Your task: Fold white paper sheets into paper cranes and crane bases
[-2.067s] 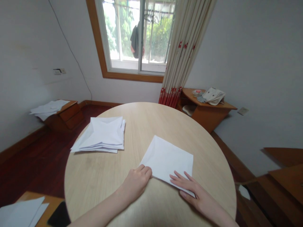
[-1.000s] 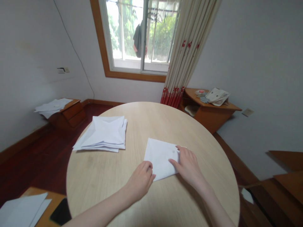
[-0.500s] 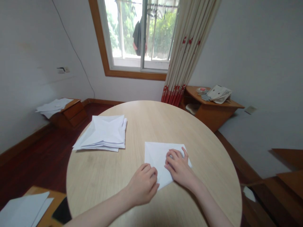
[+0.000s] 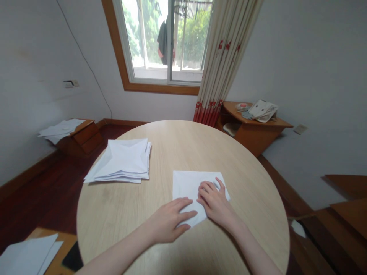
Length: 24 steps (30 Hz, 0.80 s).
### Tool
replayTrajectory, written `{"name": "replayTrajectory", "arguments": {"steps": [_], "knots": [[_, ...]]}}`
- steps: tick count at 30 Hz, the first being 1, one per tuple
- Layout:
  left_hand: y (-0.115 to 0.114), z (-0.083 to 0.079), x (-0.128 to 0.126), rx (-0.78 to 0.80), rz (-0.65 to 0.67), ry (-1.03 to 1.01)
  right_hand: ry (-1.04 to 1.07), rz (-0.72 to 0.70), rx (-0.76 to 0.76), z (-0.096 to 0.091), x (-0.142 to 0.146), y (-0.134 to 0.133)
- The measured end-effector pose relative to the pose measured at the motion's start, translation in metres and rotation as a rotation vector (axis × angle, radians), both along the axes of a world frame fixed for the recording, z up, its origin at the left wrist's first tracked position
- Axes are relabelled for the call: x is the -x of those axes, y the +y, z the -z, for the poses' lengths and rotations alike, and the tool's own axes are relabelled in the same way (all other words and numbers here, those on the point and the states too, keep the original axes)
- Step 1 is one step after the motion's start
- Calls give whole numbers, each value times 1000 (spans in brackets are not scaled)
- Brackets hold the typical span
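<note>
A folded sheet of white paper (image 4: 183, 185) lies flat on the round wooden table (image 4: 229, 244) in front of me. On its lower left part rests my left hand (image 4: 173, 219), open, with the fingers stretched out and apart over the paper. My right hand (image 4: 213, 200) lies on the paper's right side, fingers bent but spread, their tips touching the sheet. Neither hand lifts the paper. To the left, apart from both hands, sits a stack of folded white papers (image 4: 123, 158) with uneven edges.
Below the table at lower left, white sheets (image 4: 28, 254) lie on a wooden surface beside a dark flat object (image 4: 73, 259). A wooden corner shelf (image 4: 249, 133) at back right carries a cloth bag (image 4: 263, 110). More papers (image 4: 60, 128) cover a small cabinet (image 4: 83, 137) at far left.
My left hand has gone from curled fingers at the paper's lower left edge to stretched fingers lying on it. My right hand stays nearly the same. The whole view has shifted slightly.
</note>
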<state>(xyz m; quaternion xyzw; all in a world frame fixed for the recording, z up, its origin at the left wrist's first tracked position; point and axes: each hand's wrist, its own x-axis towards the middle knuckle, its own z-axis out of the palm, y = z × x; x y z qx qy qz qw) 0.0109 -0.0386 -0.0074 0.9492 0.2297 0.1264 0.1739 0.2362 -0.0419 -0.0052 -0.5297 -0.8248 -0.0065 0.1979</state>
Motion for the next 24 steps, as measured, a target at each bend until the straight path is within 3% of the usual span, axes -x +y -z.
{"name": "replayTrajectory", "arguments": {"steps": [24], "knots": [[0, -3, -3, -57, -4, 37, -59, -73, -66, 1, 3, 6]]}}
